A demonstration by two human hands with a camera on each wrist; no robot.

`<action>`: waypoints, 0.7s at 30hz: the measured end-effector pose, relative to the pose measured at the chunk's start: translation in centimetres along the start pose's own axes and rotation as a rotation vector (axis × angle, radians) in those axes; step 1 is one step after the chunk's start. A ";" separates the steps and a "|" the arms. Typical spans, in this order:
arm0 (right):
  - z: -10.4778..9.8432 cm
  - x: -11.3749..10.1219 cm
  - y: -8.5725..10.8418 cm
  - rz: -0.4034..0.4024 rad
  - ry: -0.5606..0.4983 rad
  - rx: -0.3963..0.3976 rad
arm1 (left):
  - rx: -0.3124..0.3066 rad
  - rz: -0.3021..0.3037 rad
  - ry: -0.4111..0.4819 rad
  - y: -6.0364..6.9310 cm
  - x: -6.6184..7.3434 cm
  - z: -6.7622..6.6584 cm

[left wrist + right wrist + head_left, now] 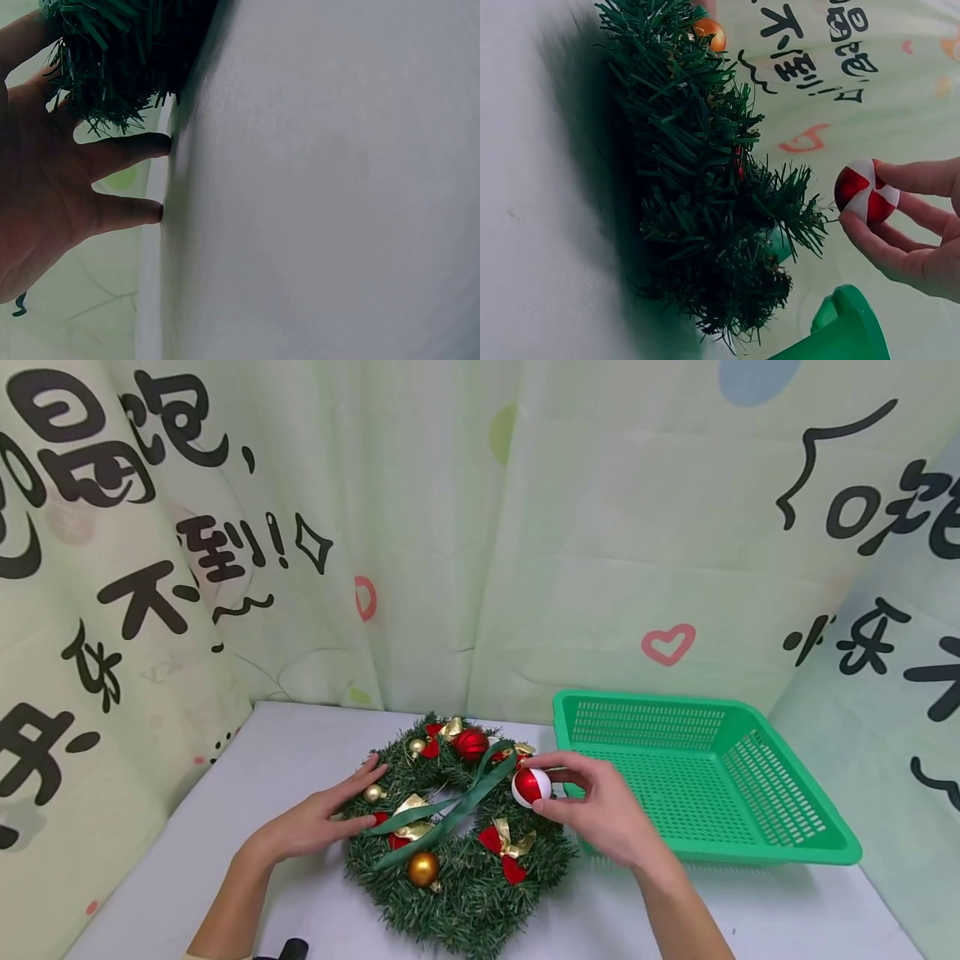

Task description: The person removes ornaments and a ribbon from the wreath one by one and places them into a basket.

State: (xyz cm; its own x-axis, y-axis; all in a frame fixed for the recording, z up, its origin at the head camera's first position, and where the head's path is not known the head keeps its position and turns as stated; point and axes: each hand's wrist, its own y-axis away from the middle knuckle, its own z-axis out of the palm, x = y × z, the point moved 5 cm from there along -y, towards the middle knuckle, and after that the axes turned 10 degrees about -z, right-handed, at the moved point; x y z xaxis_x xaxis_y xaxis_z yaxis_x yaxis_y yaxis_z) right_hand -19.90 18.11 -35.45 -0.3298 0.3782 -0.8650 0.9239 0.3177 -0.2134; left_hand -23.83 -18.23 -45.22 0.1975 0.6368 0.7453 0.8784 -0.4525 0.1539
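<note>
A green Christmas wreath [465, 893] lies on the white table, dressed with bows and baubles. My right hand [603, 806] pinches a red and white bauble [531, 786] at the wreath's right side. In the right wrist view, thumb and fingers grip that bauble [867, 192] just off the wreath's needles [682, 150]. At the wreath's left edge my left hand [318, 818] rests with fingers spread and touching it. Two of that hand's fingertips reach the tabletop in the left wrist view. A green ribbon [450, 818] runs loosely across the wreath's middle.
A green plastic basket [806, 777] stands to the right of the wreath, near the back. A gold bauble [423, 868], a red bauble [472, 745] and a gold and red bow [506, 846] sit on the wreath. Behind the table [300, 735] hangs a printed curtain [420, 510].
</note>
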 end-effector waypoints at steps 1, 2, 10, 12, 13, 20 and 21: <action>-0.1 0.0 0.0 0.000 0.003 0.005 | 0.001 0.000 -0.001 0.0 0.0 0.0; -0.2 0.0 0.0 0.000 0.006 0.009 | 0.001 0.000 -0.001 0.0 0.0 0.0; -1.1 0.6 -0.1 0.029 0.000 0.050 | 0.003 -0.006 -0.003 0.1 0.0 0.0; -1.4 0.8 -0.1 0.039 -0.007 0.060 | 0.003 -0.008 -0.003 0.1 0.0 0.0; -1.6 0.9 -0.1 0.045 -0.013 0.064 | 0.004 -0.008 -0.004 0.1 0.0 0.0; -2.8 1.5 -0.1 0.066 0.007 0.087 | 0.002 -0.007 0.001 0.1 0.0 0.0; -3.0 1.5 -0.1 0.070 0.010 0.092 | 0.002 -0.007 0.001 0.1 0.0 0.0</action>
State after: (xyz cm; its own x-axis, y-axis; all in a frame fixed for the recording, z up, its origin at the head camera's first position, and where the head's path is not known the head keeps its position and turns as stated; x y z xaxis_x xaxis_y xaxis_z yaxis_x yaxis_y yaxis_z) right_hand -21.03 21.25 -35.42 -0.2656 0.4050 -0.8749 0.9584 0.2089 -0.1943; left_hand -23.78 -18.26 -45.18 0.1909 0.6394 0.7448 0.8804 -0.4470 0.1581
